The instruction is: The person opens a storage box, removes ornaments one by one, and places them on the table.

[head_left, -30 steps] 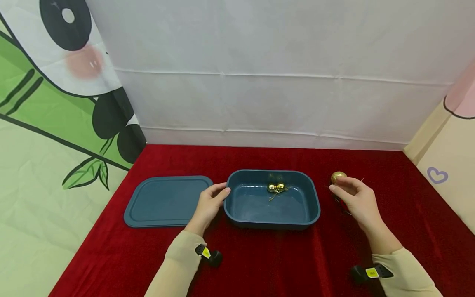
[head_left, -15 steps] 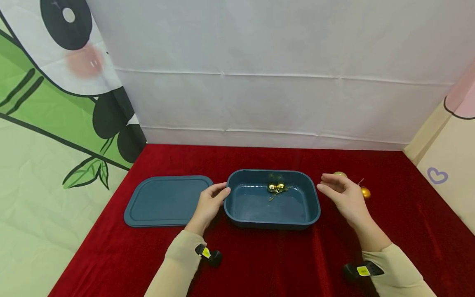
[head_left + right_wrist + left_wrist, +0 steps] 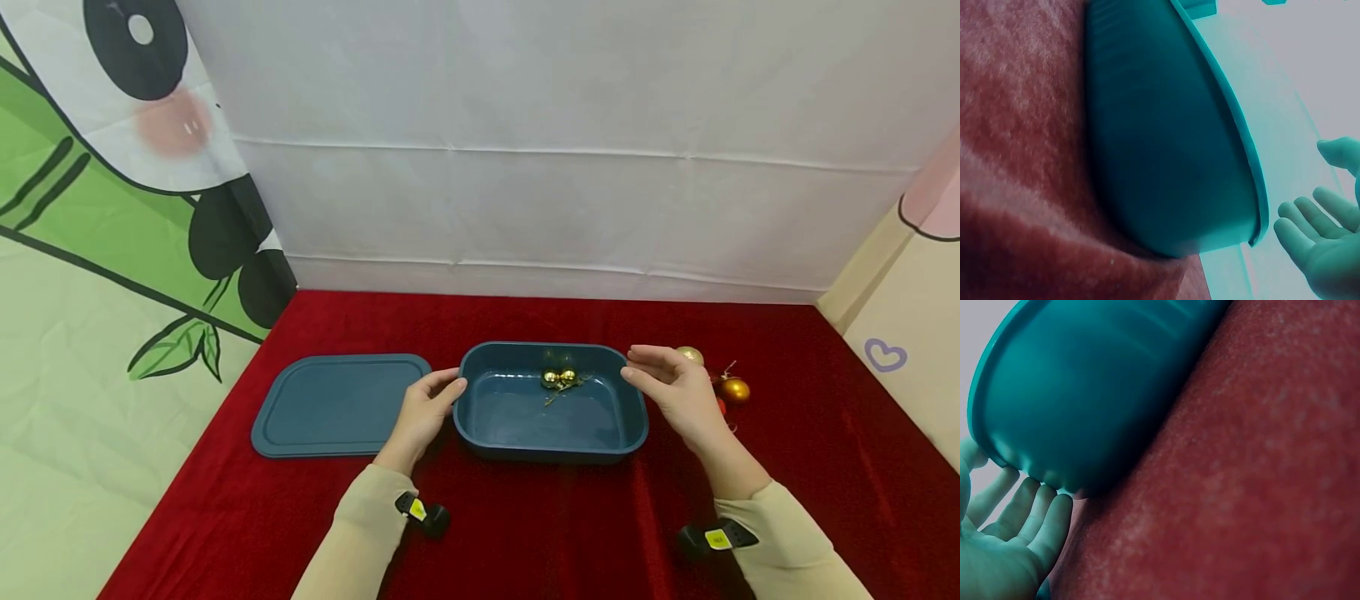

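A blue rectangular plastic box [image 3: 551, 454] stands on the red cloth. My left hand [image 3: 418, 417] holds its left end, with the thumb at the rim and the fingertips against the outer wall in the left wrist view. Inside lies a pair of small shiny gold baubles [image 3: 558, 379] on a thin stem. My right hand [image 3: 675, 400] hovers beside the box's right rim. In the right wrist view its thumb and fingers [image 3: 1319, 215] are apart, with nothing between them. Behind this hand, a pale gold bauble [image 3: 691, 355] and a deeper gold bauble [image 3: 735, 390] are partly covered.
A flat blue lid [image 3: 337, 408] lies left of the box, partly behind the left hand. Something small and red [image 3: 722, 405] peeks out next to the right hand. A white cloth wall [image 3: 555, 208] rises behind the table.
My right hand has moved left, from the gold bauble at the right to the box's right rim, uncovering the baubles behind it. The left hand and box have stayed put.
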{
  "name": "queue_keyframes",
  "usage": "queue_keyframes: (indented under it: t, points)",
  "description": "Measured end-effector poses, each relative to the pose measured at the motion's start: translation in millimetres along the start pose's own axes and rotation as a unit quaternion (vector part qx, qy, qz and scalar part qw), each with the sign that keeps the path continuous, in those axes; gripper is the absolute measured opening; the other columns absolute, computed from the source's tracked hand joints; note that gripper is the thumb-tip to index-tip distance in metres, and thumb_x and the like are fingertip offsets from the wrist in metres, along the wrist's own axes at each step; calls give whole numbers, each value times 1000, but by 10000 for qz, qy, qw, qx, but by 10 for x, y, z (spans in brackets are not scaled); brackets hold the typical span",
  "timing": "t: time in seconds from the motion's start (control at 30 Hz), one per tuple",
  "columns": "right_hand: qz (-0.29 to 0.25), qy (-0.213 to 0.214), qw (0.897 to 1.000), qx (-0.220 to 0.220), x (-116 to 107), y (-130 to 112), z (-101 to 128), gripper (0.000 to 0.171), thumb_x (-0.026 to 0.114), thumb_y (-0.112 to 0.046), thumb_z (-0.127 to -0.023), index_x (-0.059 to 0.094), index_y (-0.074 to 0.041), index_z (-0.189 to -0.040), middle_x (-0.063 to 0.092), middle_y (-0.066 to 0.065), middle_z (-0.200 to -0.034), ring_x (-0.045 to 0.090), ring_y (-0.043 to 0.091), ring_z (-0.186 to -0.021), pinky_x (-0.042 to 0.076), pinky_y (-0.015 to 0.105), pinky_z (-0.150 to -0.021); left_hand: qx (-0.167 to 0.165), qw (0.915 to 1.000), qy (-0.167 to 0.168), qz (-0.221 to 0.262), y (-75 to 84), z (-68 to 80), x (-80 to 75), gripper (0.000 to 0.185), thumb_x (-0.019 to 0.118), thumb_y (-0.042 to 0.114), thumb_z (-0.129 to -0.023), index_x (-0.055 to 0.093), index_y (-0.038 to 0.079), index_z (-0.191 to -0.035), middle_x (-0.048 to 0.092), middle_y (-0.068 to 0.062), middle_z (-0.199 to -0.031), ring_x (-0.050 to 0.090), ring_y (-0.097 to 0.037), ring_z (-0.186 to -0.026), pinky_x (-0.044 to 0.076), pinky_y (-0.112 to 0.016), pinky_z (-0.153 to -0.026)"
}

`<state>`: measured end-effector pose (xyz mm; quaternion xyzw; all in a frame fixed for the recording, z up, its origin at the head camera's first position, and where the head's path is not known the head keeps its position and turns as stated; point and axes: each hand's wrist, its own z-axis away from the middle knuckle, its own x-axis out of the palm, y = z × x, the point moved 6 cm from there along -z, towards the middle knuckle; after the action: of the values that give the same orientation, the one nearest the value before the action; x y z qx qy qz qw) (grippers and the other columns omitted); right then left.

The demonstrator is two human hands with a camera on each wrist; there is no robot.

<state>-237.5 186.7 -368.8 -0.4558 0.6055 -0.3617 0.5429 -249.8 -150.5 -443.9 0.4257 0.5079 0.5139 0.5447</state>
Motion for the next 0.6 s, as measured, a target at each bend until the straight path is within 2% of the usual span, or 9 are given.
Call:
queue_keyframes:
  t: [0.1,0.23,0.33,0.5,0.6]
  points:
    - [-85,-51,9999,-20,43,-12,-17,48,67,-20,-89,53,5,-127,62,13,-121,60,-11,-92,49,10,-80,1,10000,-9,1,4,2,0,38,63,25,-91,60,9,-125,61,-11,-119,62,-16,-95,54,-28,-80]
    - [-107,-107,9999,-13,100,-39,-43,47,67,-20,-89,53,5,-126,58,23,-124,60,-10,-92,49,10,-81,15,10000,-29,15,6,1,3,38,63,26,-92,60,9,-126,60,-11,-119,62,-16,-96,54,-29,-81]
    - [-122,-127,9998,40,142,-53,-58,47,67,-20,-88,54,4,-126,59,22,-123,60,-10,-93,49,10,-81,19,10000,-29,5,2,-2,2,38,63,25,-92,60,9,-125,61,-11,-119,62,-15,-95,54,-28,-80]
    - [-288,-154,9994,81,211,-80,-77,46,68,-17,-88,54,5,-126,63,11,-118,61,-8,-93,49,11,-81,-17,10000,-24,14,-7,-5,-1,37,63,24,-91,60,9,-125,61,-11,-118,62,-13,-93,54,-28,-80]
    - [-369,-206,9991,29,255,-98,-89,45,68,-15,-88,54,6,-126,62,13,-119,62,-7,-92,49,12,-82,-19,10000,-21,-5,-11,-5,-4,38,63,24,-91,60,8,-125,60,-11,-119,61,-13,-94,54,-28,-80]
